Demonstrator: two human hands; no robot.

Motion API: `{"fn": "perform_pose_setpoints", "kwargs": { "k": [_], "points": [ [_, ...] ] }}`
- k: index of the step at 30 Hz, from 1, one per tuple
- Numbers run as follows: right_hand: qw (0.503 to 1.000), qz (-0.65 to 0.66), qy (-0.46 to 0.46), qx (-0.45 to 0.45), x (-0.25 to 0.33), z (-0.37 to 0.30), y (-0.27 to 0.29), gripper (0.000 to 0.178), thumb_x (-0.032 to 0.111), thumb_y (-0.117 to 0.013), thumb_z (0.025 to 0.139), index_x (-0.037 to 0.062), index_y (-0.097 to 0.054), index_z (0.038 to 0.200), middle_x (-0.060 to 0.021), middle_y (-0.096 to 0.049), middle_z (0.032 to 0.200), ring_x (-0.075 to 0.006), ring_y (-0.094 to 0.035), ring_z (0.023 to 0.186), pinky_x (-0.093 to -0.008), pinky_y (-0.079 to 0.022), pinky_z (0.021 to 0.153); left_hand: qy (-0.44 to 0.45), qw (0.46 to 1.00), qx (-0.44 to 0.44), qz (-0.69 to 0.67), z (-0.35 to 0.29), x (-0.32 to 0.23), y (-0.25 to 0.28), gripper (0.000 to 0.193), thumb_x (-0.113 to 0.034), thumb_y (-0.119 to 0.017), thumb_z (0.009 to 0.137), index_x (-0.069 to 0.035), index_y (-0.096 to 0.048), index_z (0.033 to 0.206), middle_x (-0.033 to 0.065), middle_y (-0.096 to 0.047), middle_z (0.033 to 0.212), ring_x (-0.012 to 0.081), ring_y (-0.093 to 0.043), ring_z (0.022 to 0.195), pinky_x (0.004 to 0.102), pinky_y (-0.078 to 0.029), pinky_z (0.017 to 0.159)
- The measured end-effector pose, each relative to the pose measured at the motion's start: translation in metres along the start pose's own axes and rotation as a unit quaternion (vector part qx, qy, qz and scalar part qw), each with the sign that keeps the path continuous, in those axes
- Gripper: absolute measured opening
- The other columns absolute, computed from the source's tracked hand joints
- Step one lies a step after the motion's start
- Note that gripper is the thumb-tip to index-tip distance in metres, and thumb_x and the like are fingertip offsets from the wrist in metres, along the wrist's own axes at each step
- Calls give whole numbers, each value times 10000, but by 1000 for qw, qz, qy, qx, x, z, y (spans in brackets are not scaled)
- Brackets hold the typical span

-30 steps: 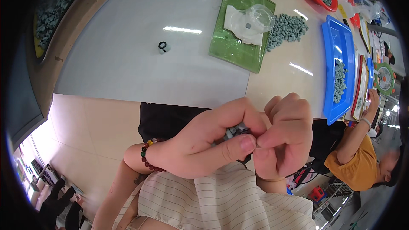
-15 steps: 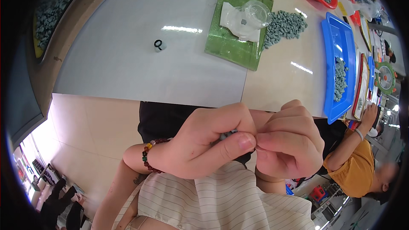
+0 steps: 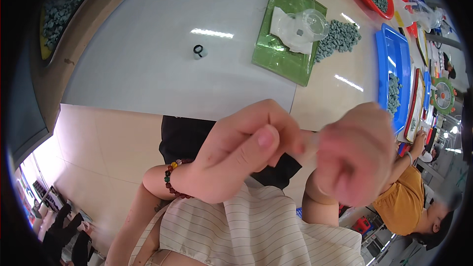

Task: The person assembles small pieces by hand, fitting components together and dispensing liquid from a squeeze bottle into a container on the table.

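My left hand hovers in front of the table edge, curled, its thumb pressed against the bent index finger. Small grey-green stones showed inside this fist a moment ago; the fingers now cover them. Close by on the right, my right hand has its fingers curled, but motion smears them and any held thing is not readable. Beyond the hands lies a green slab bearing a folded white cloth. A clear round plastic piece rests on the cloth, a small grey chip beside it.
Grey-green stones are heaped right of the slab. A blue tray and a red basin hold more. A small black-rimmed cylinder stands on the grey tabletop. Another person sits at right, near a fan.
My hands have come apart: the right has moved away to the right, and the left has shifted slightly left and up. The table items appear a little farther right.
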State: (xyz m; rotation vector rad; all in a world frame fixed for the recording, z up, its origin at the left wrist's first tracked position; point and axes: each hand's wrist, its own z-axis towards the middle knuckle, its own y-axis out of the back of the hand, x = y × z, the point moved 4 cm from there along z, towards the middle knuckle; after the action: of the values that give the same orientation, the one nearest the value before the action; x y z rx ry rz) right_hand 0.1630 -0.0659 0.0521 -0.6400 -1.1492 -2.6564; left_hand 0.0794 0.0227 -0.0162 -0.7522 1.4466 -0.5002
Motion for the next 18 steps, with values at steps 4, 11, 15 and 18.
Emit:
{"fn": "perform_pose_setpoints", "kwargs": {
  "k": [4,11,15,18],
  "points": [
    [986,-158,-1,-51,-24,25,4,132,-102,-606,644,-28,-582,751,-105,-556,704,-192,-489,561,-270,-384,509,115,991,-12,-64,0,0,3,318,-324,-460,892,-13,-441,830,45,-478,645,49,-311,436,185,-271,427],
    [978,-202,36,46,-35,38,-17,119,-69,-634,678,-13,-589,772,-72,-562,724,-141,-517,604,-221,-422,526,-18,994,38,-97,-17,1,12,102,-78,-538,846,-24,-528,932,32,-548,819,42,-470,657,171,-361,588],
    [972,-227,52,39,-21,39,-27,121,-59,-641,675,-3,-592,770,-69,-558,728,-150,-518,615,-230,-427,524,-67,995,58,-36,-28,-8,23,147,-59,-628,783,-38,-539,898,25,-577,869,34,-473,658,170,-345,552],
    [973,-223,54,28,-17,38,-36,119,-58,-641,673,2,-592,762,-65,-557,730,-142,-515,618,-227,-420,519,-54,997,62,-3,-35,-12,28,159,-40,-647,762,-41,-540,879,23,-588,879,29,-481,648,173,-332,524]
  ]
}}
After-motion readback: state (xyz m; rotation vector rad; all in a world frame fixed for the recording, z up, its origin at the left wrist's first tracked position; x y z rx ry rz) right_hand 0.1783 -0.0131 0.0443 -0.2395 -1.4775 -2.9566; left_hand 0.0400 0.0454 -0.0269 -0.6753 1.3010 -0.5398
